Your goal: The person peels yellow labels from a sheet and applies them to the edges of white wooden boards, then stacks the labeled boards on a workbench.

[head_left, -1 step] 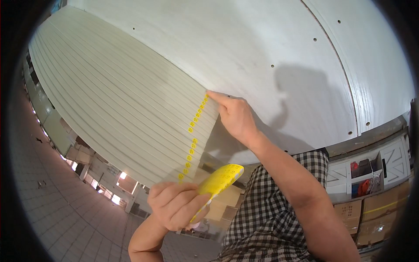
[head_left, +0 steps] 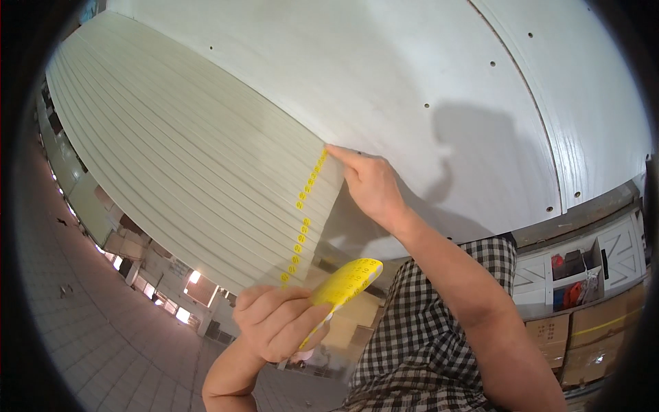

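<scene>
My left hand is closed around a bent sheet of round yellow stickers, whose free end curls up to the right. Beside it, a stack of long pale panels runs off to the far left. Down the panels' near end goes a line of round yellow stickers, with a small gap midway. At the top of that line, my right hand touches the stack's corner with its stretched index fingertip. Its other fingers are bent and partly hidden, and nothing shows in them.
Against the stack lies a large white board with small holes, and my shadow falls on it. Cardboard boxes and a white shelf unit stand at the lower right. Grey tiled floor stretches along the lower left.
</scene>
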`<state>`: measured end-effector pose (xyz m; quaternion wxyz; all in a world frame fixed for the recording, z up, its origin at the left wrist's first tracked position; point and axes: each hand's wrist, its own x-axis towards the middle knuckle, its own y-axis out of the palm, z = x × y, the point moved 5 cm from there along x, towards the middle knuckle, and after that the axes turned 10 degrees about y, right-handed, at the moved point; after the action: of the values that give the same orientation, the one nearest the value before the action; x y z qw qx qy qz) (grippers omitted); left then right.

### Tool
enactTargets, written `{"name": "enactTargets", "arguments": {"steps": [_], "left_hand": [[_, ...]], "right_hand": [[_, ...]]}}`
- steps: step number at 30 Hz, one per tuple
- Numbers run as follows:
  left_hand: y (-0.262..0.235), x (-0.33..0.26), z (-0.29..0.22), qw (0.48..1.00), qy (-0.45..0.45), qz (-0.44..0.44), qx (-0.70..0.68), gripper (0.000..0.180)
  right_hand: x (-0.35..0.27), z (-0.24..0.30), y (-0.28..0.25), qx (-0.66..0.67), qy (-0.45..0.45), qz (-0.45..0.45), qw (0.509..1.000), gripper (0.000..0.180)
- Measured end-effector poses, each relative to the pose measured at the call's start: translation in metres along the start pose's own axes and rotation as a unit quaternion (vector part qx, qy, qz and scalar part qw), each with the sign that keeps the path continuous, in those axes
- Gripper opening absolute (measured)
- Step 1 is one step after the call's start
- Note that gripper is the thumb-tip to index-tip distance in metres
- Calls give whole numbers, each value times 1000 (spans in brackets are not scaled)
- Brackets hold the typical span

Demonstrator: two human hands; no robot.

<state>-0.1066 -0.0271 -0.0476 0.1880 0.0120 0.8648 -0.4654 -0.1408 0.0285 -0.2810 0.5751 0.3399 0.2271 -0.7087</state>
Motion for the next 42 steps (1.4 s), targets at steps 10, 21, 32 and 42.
{"name": "enactTargets", "arguments": {"steps": [10, 21, 32, 42], "left_hand": [[3, 0, -2, 1000, -8, -15, 16, 24], [4, 2, -2, 999, 10, -38, 29, 18], [3, 7, -6, 987, 43, -152, 30, 12], [-1, -9, -10, 974, 64, -213, 43, 8]], "right_hand": [[-6, -8, 0, -31, 3, 7, 999, 41], [-13, -11, 6, -88, -6, 12, 996, 59], [-46, -51, 14, -171, 29, 91, 981, 55], [-234, -158, -150, 40, 213, -52, 975, 9]]}}
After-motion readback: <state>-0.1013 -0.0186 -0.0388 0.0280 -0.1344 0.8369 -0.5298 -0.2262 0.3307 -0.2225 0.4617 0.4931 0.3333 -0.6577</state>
